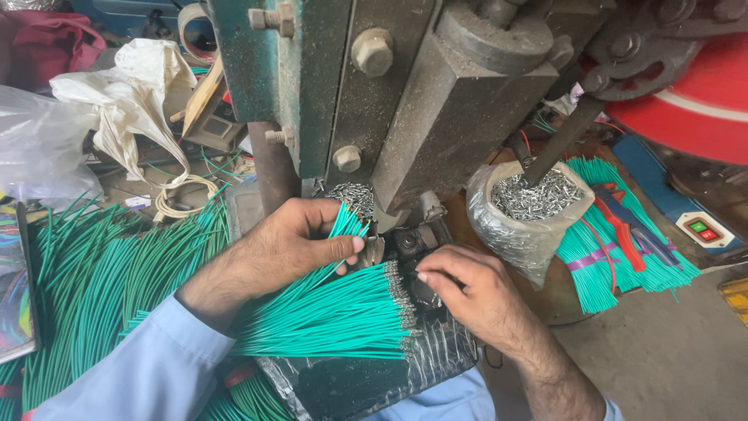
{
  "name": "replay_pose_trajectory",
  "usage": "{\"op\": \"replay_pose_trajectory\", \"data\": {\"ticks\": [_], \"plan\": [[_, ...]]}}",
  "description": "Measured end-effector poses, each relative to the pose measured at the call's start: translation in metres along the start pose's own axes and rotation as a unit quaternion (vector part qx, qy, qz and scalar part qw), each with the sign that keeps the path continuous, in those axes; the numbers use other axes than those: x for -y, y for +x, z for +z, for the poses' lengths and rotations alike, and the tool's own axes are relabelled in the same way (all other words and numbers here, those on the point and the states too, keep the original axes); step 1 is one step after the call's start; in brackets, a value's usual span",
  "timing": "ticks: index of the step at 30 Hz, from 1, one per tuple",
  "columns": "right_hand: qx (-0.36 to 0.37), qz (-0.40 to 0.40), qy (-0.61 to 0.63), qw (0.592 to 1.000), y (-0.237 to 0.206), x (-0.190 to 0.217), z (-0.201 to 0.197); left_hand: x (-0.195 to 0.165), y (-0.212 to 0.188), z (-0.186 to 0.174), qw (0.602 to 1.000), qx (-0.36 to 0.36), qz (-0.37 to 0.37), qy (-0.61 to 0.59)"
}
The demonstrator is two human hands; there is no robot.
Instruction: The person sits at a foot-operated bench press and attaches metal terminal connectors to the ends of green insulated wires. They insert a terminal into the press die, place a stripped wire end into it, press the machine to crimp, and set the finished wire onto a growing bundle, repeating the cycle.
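My left hand point(292, 245) pinches a small bunch of green wires point(345, 222), their ends pointing up toward the die of a heavy green-grey press machine point(405, 101). Under that hand lies a fan of green wires with metal terminals on their tips point(335, 316), resting on a black plastic-wrapped surface point(366, 378). My right hand point(467, 292) rests beside the terminal ends, fingertips closed near the dark die block point(409, 242); whether it pinches a small part I cannot tell.
A plastic bag of small metal terminals point(534, 199) stands right of the die. A tied bundle of green wires point(615, 245) lies further right, beside a red-and-green switch box point(705, 230). Loose green wires point(93, 273) pile at left, under white bags point(132, 93).
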State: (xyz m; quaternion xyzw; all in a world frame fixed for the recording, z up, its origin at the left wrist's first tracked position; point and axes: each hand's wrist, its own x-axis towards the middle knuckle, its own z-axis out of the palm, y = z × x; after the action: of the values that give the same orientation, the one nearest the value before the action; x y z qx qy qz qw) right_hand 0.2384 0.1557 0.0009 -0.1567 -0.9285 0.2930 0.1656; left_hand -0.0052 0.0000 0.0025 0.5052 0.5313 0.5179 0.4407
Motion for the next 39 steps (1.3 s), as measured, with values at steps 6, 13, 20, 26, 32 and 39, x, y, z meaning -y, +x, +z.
{"op": "replay_pose_trajectory", "data": {"ticks": [6,13,20,26,32,39], "plan": [[-0.031,0.091,0.297,0.950,0.025,-0.021,0.014,-0.001,-0.002,0.000,0.999,0.014,-0.014,-0.044],[-0.072,0.021,0.365,0.928,0.034,-0.013,0.045,0.001,0.000,0.002,0.999,-0.024,-0.032,-0.005],[-0.054,0.049,0.322,0.944,0.041,-0.016,0.048,0.001,0.001,0.001,0.999,-0.029,-0.031,0.017],[-0.073,0.064,0.243,0.965,0.040,-0.021,0.047,0.003,0.001,-0.001,0.998,-0.030,-0.049,0.020],[-0.044,0.044,0.333,0.941,0.037,-0.016,0.046,0.000,0.001,0.000,0.999,-0.025,-0.041,0.010],[0.003,0.053,0.147,0.988,0.003,-0.015,-0.012,0.001,-0.001,0.002,0.999,-0.002,-0.034,0.019]]}}
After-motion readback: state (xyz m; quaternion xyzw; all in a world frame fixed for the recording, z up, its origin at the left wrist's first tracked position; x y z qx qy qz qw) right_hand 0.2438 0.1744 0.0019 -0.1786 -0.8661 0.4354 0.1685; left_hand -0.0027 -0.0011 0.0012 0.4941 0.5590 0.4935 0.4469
